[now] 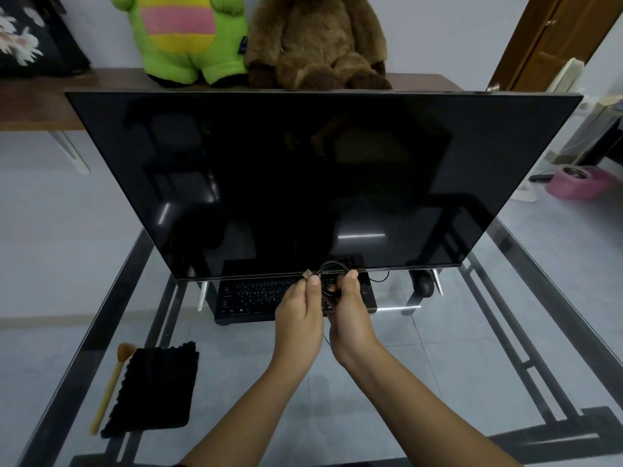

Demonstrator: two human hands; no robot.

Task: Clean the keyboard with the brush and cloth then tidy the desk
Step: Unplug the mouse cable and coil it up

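Note:
A black keyboard (256, 296) lies on the glass desk, partly tucked under the large dark monitor (317, 183). Above its right half, both hands hold its thin black cable (332, 269), which is coiled into a small loop. My left hand (298, 310) pinches the USB plug end (307, 274) between thumb and finger. My right hand (349, 310) grips the coiled loop. At the desk's front left, a black cloth (155, 389) lies flat, with a tan-handled brush (109, 389) beside its left edge.
A black mouse (424, 285) sits under the monitor's right side, by a stand leg (438, 281). The glass desk top (438, 365) shows dark frame bars beneath. Behind the monitor, a shelf holds a green plush toy (188, 38) and a brown one (320, 42). A pink bowl (578, 183) is on the floor.

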